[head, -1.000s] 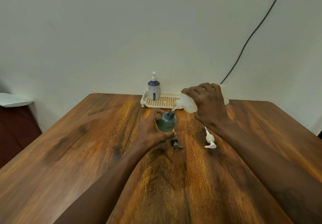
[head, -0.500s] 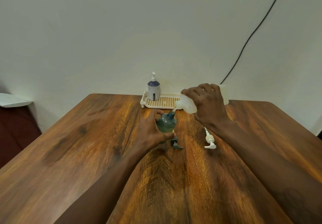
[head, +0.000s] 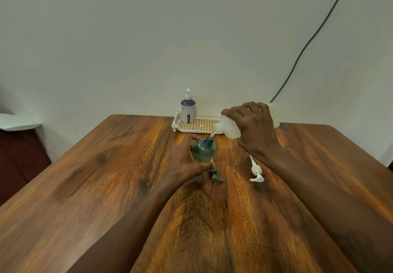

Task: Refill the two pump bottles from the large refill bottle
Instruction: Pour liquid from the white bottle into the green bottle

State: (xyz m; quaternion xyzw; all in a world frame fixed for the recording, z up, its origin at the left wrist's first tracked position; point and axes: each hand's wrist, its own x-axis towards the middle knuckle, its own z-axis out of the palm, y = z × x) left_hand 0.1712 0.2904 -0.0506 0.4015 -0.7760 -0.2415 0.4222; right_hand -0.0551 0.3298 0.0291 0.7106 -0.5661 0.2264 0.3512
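Refill bottle (head: 228, 126) hangs tipped in the right hand (head: 254, 130) at mid-table, its spout over the open green pump bottle (head: 203, 150) so a thin stream drops in. Left hand (head: 184, 162) wraps that bottle, steadying it; its dark pump (head: 215, 175) lies just near of it, a white pump (head: 256, 171) to the right, and the second pump bottle (head: 188, 110) waits in the far tray (head: 200, 125).

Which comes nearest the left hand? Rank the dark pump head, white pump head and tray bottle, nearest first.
1. Dark pump head, lying just right of the left hand.
2. White pump head, further right on the table.
3. Tray bottle, standing at the far edge.
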